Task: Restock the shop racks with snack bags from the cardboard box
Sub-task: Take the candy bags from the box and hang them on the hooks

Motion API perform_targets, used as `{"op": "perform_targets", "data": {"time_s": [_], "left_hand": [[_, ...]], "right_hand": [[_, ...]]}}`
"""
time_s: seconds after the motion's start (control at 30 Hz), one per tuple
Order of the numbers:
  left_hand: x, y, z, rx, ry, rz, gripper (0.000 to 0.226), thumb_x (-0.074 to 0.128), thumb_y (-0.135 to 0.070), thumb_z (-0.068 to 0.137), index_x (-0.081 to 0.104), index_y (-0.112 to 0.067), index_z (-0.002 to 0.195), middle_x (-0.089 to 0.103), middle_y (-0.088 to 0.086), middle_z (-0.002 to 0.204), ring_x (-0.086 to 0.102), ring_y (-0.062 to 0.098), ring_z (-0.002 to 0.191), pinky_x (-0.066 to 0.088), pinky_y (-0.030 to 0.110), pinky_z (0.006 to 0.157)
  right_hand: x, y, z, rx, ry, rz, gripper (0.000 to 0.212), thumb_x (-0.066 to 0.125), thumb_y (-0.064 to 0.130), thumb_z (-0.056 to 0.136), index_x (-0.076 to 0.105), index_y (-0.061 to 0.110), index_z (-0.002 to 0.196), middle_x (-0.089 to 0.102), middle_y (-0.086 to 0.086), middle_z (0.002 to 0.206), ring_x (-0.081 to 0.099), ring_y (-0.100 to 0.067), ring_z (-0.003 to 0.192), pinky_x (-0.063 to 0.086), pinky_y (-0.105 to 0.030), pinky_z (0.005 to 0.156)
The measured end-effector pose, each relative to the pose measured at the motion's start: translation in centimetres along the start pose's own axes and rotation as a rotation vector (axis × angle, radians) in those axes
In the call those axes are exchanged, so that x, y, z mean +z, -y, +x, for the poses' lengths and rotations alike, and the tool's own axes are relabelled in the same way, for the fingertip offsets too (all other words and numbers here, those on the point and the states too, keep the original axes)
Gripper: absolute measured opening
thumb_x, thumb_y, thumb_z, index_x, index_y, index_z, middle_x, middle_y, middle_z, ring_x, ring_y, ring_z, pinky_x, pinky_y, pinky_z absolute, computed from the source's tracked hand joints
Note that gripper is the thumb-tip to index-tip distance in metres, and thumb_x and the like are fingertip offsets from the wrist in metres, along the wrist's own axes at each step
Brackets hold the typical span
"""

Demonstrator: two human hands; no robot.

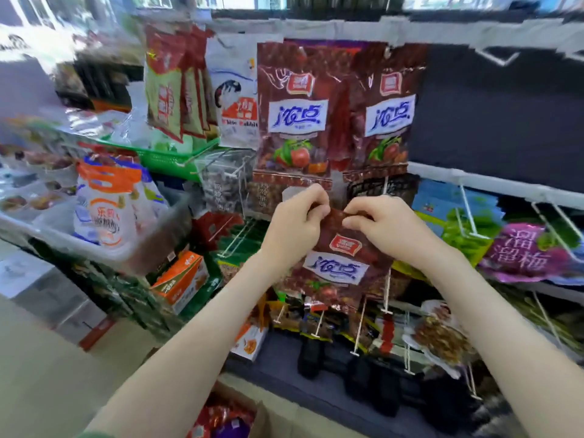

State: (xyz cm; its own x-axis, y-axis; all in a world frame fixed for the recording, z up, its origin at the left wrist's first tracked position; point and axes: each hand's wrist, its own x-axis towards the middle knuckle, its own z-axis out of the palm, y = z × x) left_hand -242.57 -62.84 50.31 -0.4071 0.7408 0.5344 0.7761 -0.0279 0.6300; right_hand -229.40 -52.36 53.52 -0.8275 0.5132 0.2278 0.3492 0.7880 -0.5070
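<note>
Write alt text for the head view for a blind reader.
Left hand and right hand pinch the top of a red snack bag below two matching hanging bags on a shop rack. A cardboard box sits below.

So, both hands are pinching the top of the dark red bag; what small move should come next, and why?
Probably lift the dark red bag up toward the two matching bags hanging just above, to hang it with them. The left hand and right hand pinch its top edge, and the label is the same.
</note>
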Motion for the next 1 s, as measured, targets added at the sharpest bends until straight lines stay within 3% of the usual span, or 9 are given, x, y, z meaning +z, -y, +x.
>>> {"op": "perform_targets", "data": {"time_s": [0.13,0.3,0.37,0.43,0.53,0.63,0.77,0.9,1.0], "left_hand": [[-1.7,-2.7,4.2,0.072,-0.046,-0.086,0.018,0.051,0.0,0.092,0.047,-0.012,0.08,0.045,0.005,0.06,0.036,0.008,0.052,0.027,0.015,0.051],[-3.2,-5.2,9.0,0.151,-0.145,-0.17,0.017,0.053,-0.006,0.094,0.047,-0.016,0.081,0.052,0.004,0.063,0.048,0.021,0.065,0.035,0.018,0.056],[-3.4,-5.8,10.7,0.197,-0.147,-0.18,0.015,0.054,-0.008,0.094,0.049,-0.016,0.082,0.05,-0.005,0.063,0.05,0.012,0.062,0.036,0.015,0.056],[-3.5,-6.0,12.4,0.231,-0.156,-0.168,0.013,0.056,-0.01,0.093,0.051,-0.015,0.082,0.049,-0.012,0.063,0.05,-0.001,0.059,0.036,0.009,0.056],[-3.4,-6.0,15.0,0.212,-0.213,-0.16,0.008,0.058,-0.012,0.092,0.056,-0.013,0.084,0.054,-0.014,0.068,0.052,-0.009,0.064,0.035,0.005,0.06],[-3.1,-5.7,17.2,0.125,-0.234,-0.17,0.006,0.056,-0.015,0.093,0.057,-0.014,0.088,0.055,-0.012,0.072,0.051,0.0,0.065,0.035,0.011,0.06],[-2.4,-5.4,19.2,0.065,-0.245,-0.154,0.006,0.052,-0.016,0.096,0.056,-0.014,0.091,0.055,-0.011,0.073,0.05,-0.001,0.065,0.031,0.018,0.056],[-1.7,-5.4,19.9,0.067,-0.287,-0.056,0.008,0.048,-0.017,0.097,0.054,-0.012,0.096,0.061,0.001,0.077,0.056,0.017,0.066,0.035,0.027,0.058],[-1.2,-5.6,19.9,0.083,-0.283,0.036,0.007,0.046,-0.017,0.098,0.049,-0.014,0.092,0.059,0.001,0.077,0.057,0.022,0.072,0.036,0.03,0.059]], "right_hand": [[-4.3,0.3,0.8,-0.009,-0.155,-0.001,0.006,0.065,0.021,0.087,0.068,0.021,0.083,0.063,0.007,0.08,0.057,-0.014,0.082,0.033,-0.023,0.066],[-8.2,1.4,3.0,-0.026,-0.501,0.02,0.017,0.068,0.022,0.085,0.061,0.031,0.073,0.06,0.021,0.07,0.055,-0.004,0.069,0.037,-0.007,0.069],[-9.1,1.6,4.0,-0.05,-0.629,0.025,0.013,0.069,0.02,0.085,0.064,0.028,0.076,0.059,0.023,0.074,0.056,-0.004,0.076,0.043,-0.025,0.087],[-9.7,1.6,5.1,-0.052,-0.696,0.039,0.012,0.068,0.019,0.084,0.065,0.028,0.077,0.06,0.022,0.077,0.057,-0.005,0.08,0.044,-0.044,0.092],[-10.3,1.7,6.9,-0.028,-0.74,0.085,0.011,0.066,0.021,0.086,0.065,0.028,0.078,0.061,0.02,0.08,0.059,-0.006,0.084,0.044,-0.046,0.092],[-10.6,1.8,9.2,0.013,-0.749,0.071,0.009,0.063,0.023,0.089,0.064,0.028,0.081,0.058,0.022,0.08,0.06,-0.011,0.09,0.041,-0.049,0.095],[-11.1,1.5,11.4,0.047,-0.729,0.094,0.01,0.061,0.024,0.09,0.063,0.028,0.081,0.059,0.021,0.08,0.058,-0.011,0.092,0.04,-0.049,0.097],[-11.7,1.2,12.5,0.052,-0.686,0.104,0.013,0.06,0.023,0.09,0.063,0.027,0.078,0.059,0.02,0.077,0.058,-0.011,0.088,0.041,-0.049,0.096],[-12.1,0.9,12.9,0.055,-0.642,0.134,0.012,0.061,0.022,0.089,0.065,0.022,0.078,0.062,0.015,0.076,0.06,-0.012,0.083,0.046,-0.033,0.086]]}}
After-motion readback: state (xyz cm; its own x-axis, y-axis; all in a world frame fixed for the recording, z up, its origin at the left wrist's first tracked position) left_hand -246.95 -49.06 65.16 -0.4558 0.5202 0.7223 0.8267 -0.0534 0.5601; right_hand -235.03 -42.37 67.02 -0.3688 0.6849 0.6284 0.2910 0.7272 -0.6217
